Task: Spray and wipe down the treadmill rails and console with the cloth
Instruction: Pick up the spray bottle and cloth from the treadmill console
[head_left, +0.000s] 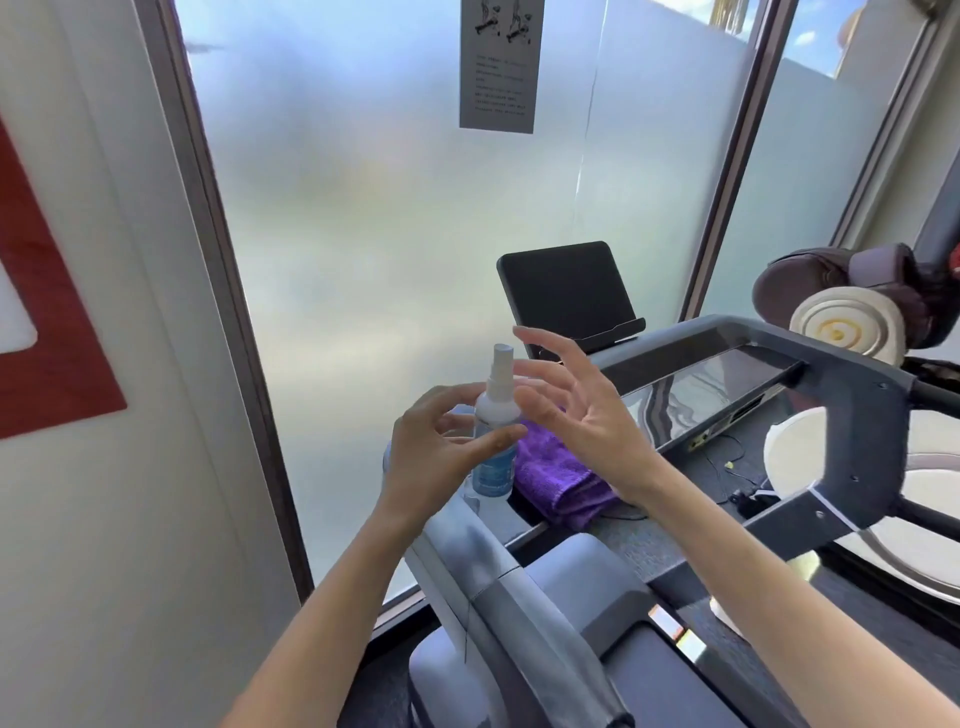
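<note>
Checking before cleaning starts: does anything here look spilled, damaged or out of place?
Nothing spilled or broken shows. One oddity: loose dark cables lie on the floor beneath the treadmill console. The purple cloth lies folded beside the spray bottle.

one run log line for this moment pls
left hand: grips spray bottle | right hand: open beside it | purple cloth: folded on treadmill
</note>
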